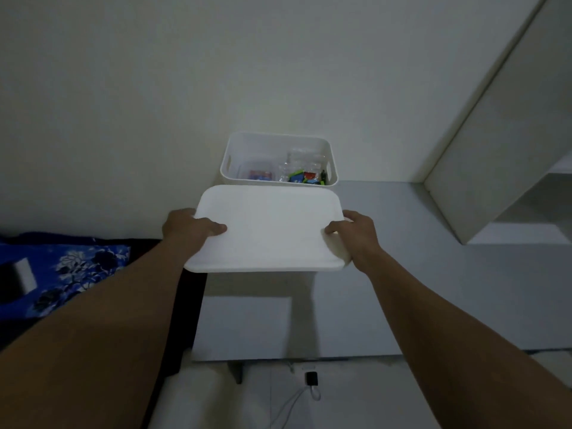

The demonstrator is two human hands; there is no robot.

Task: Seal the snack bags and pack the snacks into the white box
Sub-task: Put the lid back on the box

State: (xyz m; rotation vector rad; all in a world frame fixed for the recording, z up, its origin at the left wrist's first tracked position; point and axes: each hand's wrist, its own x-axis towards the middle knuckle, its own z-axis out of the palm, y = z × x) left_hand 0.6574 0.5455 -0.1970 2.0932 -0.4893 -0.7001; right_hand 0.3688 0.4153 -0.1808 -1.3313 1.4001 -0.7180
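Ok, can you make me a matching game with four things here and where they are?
Things:
1. lid
2. white box
3. flowered cloth
4. black plug

Descriptions:
A. down on the floor
B. gripped by the left hand and right hand
C. blue, at the left
D. open, with snacks inside

Pairs: 1-B, 2-D, 3-C, 4-A
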